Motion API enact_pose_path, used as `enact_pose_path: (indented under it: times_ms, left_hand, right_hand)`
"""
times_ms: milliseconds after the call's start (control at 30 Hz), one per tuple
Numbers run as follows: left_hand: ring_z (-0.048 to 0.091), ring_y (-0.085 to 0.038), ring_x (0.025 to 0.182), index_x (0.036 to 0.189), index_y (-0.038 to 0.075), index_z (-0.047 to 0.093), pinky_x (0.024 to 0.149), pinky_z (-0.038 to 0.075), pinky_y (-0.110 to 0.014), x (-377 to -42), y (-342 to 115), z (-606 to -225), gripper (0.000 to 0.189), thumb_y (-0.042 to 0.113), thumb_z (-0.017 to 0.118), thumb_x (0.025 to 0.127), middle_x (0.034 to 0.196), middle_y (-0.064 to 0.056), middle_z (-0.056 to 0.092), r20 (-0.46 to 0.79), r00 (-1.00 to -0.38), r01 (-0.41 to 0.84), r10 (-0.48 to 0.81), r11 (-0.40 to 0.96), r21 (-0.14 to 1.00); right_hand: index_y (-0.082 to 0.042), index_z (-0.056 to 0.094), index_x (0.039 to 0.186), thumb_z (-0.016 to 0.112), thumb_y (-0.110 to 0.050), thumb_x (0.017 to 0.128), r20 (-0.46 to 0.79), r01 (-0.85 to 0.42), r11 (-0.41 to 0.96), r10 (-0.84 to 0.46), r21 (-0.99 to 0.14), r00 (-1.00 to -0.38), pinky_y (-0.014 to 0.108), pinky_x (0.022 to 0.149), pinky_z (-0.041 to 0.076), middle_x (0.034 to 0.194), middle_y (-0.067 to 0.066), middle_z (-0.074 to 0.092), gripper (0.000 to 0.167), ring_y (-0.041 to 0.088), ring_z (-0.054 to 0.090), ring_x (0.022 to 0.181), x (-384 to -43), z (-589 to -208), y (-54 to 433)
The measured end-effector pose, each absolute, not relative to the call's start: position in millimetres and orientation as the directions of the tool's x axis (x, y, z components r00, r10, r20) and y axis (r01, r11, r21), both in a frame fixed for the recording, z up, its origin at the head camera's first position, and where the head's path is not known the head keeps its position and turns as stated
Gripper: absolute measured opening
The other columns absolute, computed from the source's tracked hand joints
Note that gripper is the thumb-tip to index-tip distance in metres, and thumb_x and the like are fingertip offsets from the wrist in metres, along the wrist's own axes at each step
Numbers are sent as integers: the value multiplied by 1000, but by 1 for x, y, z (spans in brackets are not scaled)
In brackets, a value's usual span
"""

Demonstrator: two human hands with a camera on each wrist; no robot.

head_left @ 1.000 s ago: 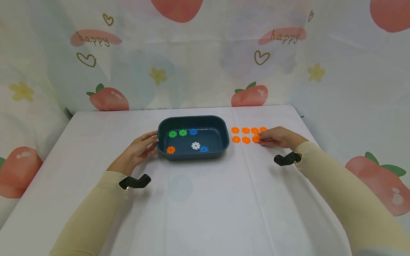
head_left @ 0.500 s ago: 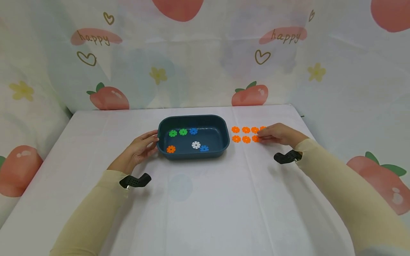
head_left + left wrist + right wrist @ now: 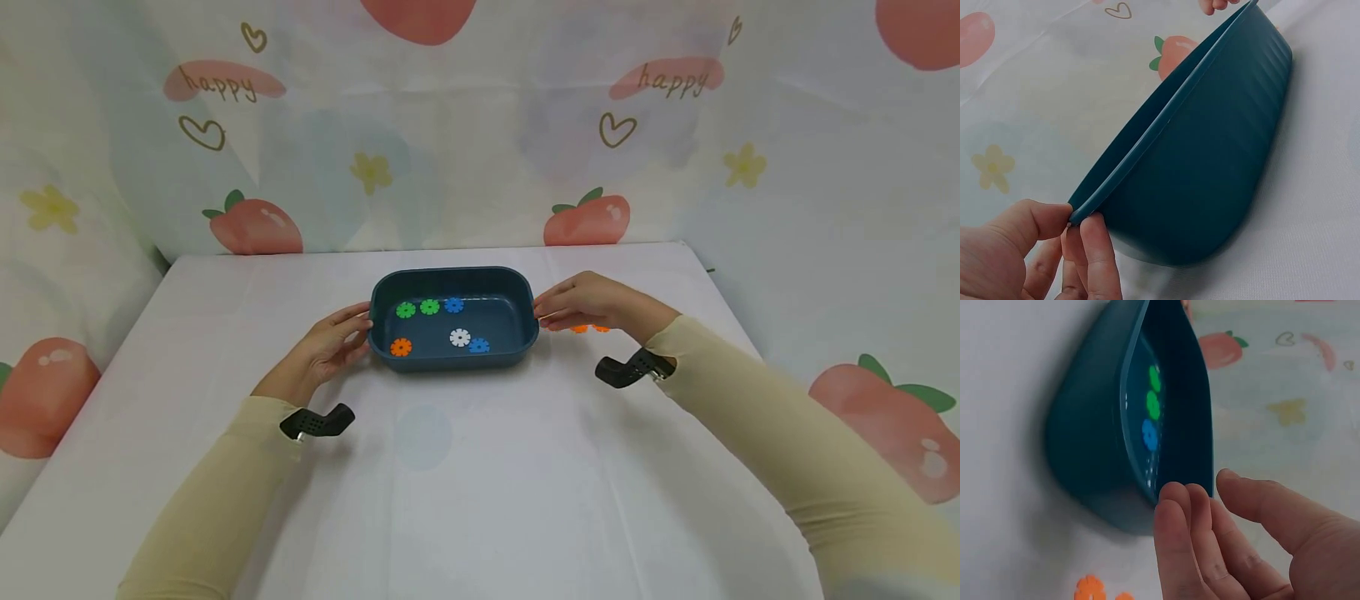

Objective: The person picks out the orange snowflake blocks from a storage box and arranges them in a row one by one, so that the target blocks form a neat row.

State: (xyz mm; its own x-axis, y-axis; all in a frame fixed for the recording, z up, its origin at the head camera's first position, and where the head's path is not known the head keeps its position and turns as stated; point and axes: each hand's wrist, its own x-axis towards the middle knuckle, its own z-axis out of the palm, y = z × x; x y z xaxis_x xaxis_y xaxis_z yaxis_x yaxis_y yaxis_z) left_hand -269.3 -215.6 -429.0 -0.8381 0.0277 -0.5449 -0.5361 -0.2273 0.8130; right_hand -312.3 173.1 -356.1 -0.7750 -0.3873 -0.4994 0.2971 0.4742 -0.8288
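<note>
A dark teal plastic tub (image 3: 491, 312) stands on the table, its near wall (image 3: 1204, 150) filling much of the left wrist view. Inside lie notched flower discs: two green (image 3: 406, 310), two blue (image 3: 453, 305), one white (image 3: 460, 337) and one orange (image 3: 401, 347). My left hand (image 3: 333, 346) pinches the tub's left rim between thumb and fingers. At the right end is my right hand (image 3: 592, 302), its fingers (image 3: 1172, 531) beside the outer wall and its thumb apart from them. Whether they touch the rim I cannot tell. Orange discs (image 3: 1090, 589) lie beneath this hand, mostly hidden.
A white cloth (image 3: 450, 500) covers the table. Behind it hangs a patterned curtain (image 3: 465, 167) with fruit and flower prints. Each wrist carries a black camera mount (image 3: 318, 422).
My right hand has left the orange discs and moved left to the tub's right end. The left hand keeps its hold, and the tub stays in place.
</note>
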Motion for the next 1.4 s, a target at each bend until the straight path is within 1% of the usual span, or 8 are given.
enact_pose_path:
  times_ms: [100,300,433,700,967,1233,1300,1400]
  left_hand:
    - [59,-7,87,143,23,50,68,56,-18,-269,-216,-429,47,17,61,98,107,4,58,-546,-837,-537,27,-225,813]
    - [59,-8,90,144,24,50,72,56,-19,-269,-216,-430,48,18,62,98,109,4,58,-548,-836,-539,23,-218,814]
    - [59,-8,89,144,24,50,71,57,-19,-269,-216,-430,48,18,62,98,109,4,58,-544,-838,-536,24,-218,816]
    - [59,-7,88,145,24,49,68,56,-18,-270,-216,-429,48,19,61,98,110,3,57,-539,-842,-530,17,-215,820]
    - [60,-6,83,145,22,48,66,56,-17,-270,-217,-430,48,18,60,99,106,3,59,-535,-845,-525,25,-231,819]
    - [60,-6,81,146,23,48,67,56,-17,-271,-216,-430,48,18,59,99,105,2,59,-538,-842,-528,21,-236,816]
    - [60,-6,81,146,23,48,67,56,-17,-271,-216,-430,49,17,60,99,106,2,58,-539,-842,-528,22,-238,815]
    - [60,-5,82,146,24,48,67,56,-17,-271,-216,-431,48,18,60,99,106,2,58,-544,-839,-533,22,-235,813]
  right_hand:
    - [12,51,135,61,-13,98,-505,302,457,-430,-837,-748,30,89,55,117,16,69,45,14,71,93,-311,-358,156]
    - [10,51,136,62,-15,98,-501,289,451,-472,-844,-726,32,95,53,134,25,58,47,18,69,102,-308,-370,127]
    - [9,54,134,63,-14,97,-496,279,450,-488,-848,-719,32,95,53,134,24,58,44,22,68,107,-304,-378,110]
    - [6,65,124,69,-15,93,-488,291,431,-470,-854,-735,35,94,54,119,16,69,37,27,69,107,-299,-390,77]
    - [1,66,124,71,-14,91,-479,265,458,-451,-849,-753,34,95,53,115,12,72,37,23,70,103,-298,-397,46]
    - [2,66,124,73,-11,89,-443,225,458,-453,-860,-773,33,95,53,125,15,66,37,25,71,101,-302,-407,27]
    - [0,67,123,74,-11,88,-433,201,479,-442,-854,-785,32,99,50,128,14,65,37,27,70,103,-303,-409,23]
    - [-3,70,121,76,-14,86,-399,127,542,-420,-831,-815,33,108,43,133,12,62,37,24,64,116,-305,-413,15]
